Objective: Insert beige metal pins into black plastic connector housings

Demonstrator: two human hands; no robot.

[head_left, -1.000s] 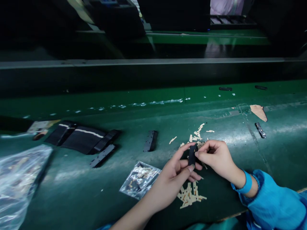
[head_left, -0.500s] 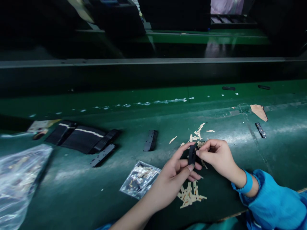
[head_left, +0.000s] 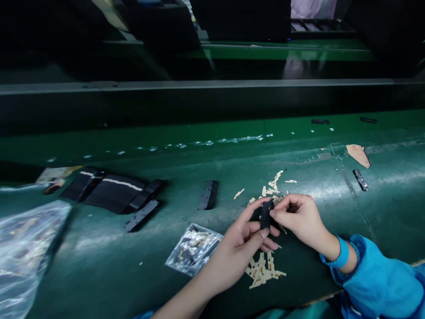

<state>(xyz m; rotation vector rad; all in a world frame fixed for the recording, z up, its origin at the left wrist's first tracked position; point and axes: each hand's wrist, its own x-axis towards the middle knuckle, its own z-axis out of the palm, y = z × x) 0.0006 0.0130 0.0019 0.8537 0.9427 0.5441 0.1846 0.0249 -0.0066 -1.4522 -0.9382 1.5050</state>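
Note:
My left hand (head_left: 244, 241) grips a small black rectangular plastic part (head_left: 265, 215) by its ends, between thumb and fingers. Close against that part's right side, my right hand (head_left: 297, 215) is closed in a pinch; whatever sits between its fingertips is hidden or too small to name. Cream-coloured flat strips (head_left: 272, 188) lie scattered just beyond my hands. A second pile of cream strips (head_left: 264, 270), some with orange-brown marks, lies below my left hand.
Left of my arm lies a clear bag of small parts (head_left: 194, 248). Black plastic parts (head_left: 208, 195) and a stack of black parts (head_left: 113, 190) are farther left, beside a large plastic bag (head_left: 29, 252). At right are a small black piece (head_left: 360, 180) and a tan scrap (head_left: 358, 155).
Almost nothing differs. Both hands keep their places, with the right fingertips shifted very slightly left along the black part.

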